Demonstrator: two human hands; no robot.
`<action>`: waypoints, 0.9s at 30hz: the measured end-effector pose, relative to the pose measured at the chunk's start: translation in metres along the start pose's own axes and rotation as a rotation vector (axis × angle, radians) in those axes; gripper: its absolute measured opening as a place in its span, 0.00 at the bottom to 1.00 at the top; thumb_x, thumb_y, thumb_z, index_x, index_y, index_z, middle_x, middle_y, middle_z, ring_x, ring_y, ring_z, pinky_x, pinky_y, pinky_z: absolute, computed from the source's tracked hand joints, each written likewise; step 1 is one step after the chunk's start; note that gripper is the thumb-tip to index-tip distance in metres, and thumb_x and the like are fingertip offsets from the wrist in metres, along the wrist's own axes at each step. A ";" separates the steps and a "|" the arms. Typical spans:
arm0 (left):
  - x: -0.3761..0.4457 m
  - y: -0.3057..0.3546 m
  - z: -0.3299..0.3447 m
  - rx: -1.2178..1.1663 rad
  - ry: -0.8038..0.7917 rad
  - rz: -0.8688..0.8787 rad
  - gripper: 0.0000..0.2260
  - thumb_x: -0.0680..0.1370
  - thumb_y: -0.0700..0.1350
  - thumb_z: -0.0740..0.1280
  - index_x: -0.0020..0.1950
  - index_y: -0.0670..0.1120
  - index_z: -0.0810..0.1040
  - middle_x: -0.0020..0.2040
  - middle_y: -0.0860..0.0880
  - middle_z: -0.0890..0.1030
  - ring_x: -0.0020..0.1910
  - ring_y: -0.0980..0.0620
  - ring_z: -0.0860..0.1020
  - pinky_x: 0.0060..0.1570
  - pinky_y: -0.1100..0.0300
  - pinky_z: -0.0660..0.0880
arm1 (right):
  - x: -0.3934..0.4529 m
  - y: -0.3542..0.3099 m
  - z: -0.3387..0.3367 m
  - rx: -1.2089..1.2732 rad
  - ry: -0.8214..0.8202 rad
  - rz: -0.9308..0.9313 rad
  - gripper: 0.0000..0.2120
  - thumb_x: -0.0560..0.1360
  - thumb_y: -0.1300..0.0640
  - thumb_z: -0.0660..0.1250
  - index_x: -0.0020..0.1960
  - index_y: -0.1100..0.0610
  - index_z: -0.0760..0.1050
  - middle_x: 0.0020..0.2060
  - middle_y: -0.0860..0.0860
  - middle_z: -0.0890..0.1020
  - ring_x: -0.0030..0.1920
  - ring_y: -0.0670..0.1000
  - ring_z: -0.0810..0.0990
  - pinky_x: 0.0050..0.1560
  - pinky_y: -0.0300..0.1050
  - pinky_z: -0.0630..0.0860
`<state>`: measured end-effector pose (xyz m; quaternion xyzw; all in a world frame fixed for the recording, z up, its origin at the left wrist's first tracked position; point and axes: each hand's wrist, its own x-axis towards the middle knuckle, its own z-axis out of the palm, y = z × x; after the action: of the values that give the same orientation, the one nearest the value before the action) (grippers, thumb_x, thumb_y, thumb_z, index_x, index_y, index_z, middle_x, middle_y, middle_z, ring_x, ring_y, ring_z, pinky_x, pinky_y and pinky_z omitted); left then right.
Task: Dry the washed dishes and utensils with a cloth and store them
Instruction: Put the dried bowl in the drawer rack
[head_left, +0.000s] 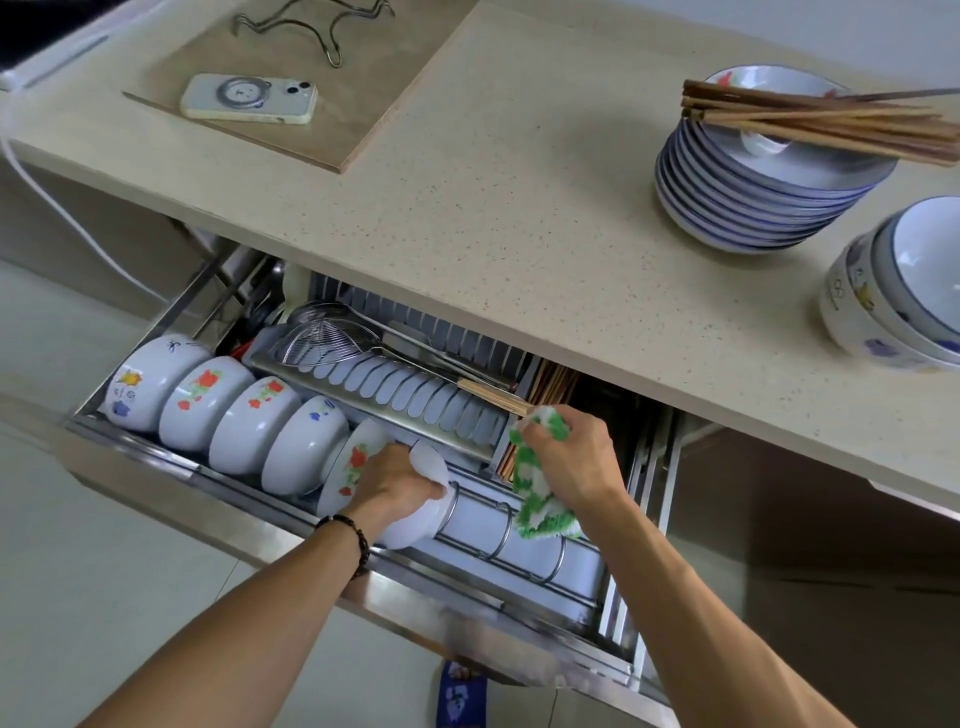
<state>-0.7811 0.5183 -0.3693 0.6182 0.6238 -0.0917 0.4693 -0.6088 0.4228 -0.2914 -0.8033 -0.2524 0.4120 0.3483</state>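
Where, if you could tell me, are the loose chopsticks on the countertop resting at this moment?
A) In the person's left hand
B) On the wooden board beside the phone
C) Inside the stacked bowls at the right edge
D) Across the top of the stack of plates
D: the chopsticks lie across the small bowl topping the stack of plates on the countertop.

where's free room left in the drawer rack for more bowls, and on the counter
In the drawer, the wire hoops right of the left hand stand bare, under the cloth. Left of it the bowls sit packed. On the counter, a wide patch lies bare between the board and the plates.
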 end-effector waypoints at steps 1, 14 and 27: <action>-0.001 0.002 -0.001 0.026 0.012 0.012 0.21 0.72 0.48 0.77 0.61 0.41 0.78 0.58 0.43 0.81 0.54 0.45 0.78 0.49 0.57 0.73 | -0.001 0.000 0.000 0.001 -0.001 0.002 0.05 0.81 0.54 0.66 0.45 0.49 0.75 0.41 0.53 0.82 0.40 0.53 0.83 0.35 0.41 0.77; -0.076 0.092 -0.028 0.543 0.313 0.595 0.16 0.80 0.53 0.66 0.64 0.45 0.76 0.58 0.47 0.79 0.57 0.47 0.77 0.44 0.58 0.71 | -0.032 -0.043 -0.053 0.040 0.135 -0.031 0.08 0.79 0.51 0.68 0.49 0.56 0.78 0.40 0.57 0.84 0.36 0.56 0.85 0.35 0.48 0.82; -0.161 0.294 0.030 0.581 0.448 1.092 0.25 0.80 0.57 0.63 0.73 0.46 0.68 0.71 0.48 0.72 0.68 0.48 0.70 0.66 0.54 0.68 | -0.059 -0.050 -0.261 0.187 0.673 0.008 0.15 0.74 0.46 0.71 0.51 0.58 0.78 0.44 0.57 0.80 0.46 0.59 0.78 0.50 0.50 0.78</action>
<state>-0.5480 0.4513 -0.1364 0.9516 0.2528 0.1260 0.1211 -0.4275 0.3218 -0.1149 -0.8598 -0.0815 0.1466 0.4824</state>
